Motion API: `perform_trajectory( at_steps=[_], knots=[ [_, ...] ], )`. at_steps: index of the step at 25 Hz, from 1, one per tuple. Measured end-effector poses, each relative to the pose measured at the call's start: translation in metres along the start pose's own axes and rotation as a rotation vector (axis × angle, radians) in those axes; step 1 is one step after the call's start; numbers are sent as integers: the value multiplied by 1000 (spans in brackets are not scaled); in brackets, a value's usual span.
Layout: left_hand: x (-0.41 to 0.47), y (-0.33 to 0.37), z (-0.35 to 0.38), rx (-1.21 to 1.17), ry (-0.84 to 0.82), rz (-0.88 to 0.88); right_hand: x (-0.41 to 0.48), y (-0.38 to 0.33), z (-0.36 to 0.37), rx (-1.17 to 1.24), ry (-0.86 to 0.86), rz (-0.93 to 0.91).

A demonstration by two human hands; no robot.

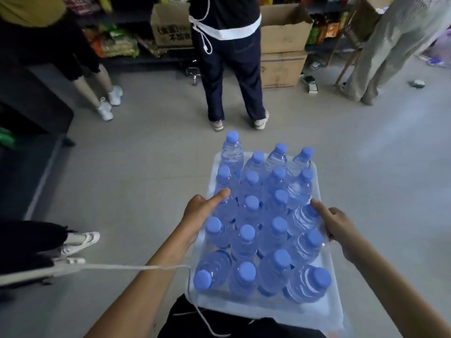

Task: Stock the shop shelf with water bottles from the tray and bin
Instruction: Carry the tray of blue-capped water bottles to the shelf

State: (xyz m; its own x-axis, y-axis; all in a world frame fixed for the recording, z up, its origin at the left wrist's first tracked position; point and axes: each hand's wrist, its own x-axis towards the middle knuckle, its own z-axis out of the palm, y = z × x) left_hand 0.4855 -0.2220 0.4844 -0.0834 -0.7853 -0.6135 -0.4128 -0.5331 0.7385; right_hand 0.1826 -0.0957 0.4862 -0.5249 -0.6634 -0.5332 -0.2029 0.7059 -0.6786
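A translucent white tray (327, 296) is held in front of me, packed with several clear water bottles (249, 211) with blue caps. Most stand upright; a few at the near corners lean. My left hand (200, 213) grips the tray's left edge, its forefinger stretched along a bottle. My right hand (334, 223) grips the right edge, forefinger touching a bottle's side. Shop shelves (117, 42) with packaged goods run along the far wall.
A person in dark trousers (234, 69) stands straight ahead, facing cardboard boxes (283, 42). Other people stand at far left (97, 93), near left (75, 242) and far right (380, 52). A dark counter (29, 132) is at left. A white cord (136, 267) crosses my left arm.
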Motion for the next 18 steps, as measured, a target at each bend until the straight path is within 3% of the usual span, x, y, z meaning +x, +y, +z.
perform_trajectory(
  at_steps=[7, 13, 18],
  knots=[
    [-49, -76, -88, -289, 407, -60, 12, -80, 98, -210, -288, -268],
    [-114, -133, -103, -536, 754, -162, 1, -140, 168, -415, -574, -495],
    [-166, -169, -92, -726, 894, -284, -24, -174, 223, -591, -828, -628]
  ],
)
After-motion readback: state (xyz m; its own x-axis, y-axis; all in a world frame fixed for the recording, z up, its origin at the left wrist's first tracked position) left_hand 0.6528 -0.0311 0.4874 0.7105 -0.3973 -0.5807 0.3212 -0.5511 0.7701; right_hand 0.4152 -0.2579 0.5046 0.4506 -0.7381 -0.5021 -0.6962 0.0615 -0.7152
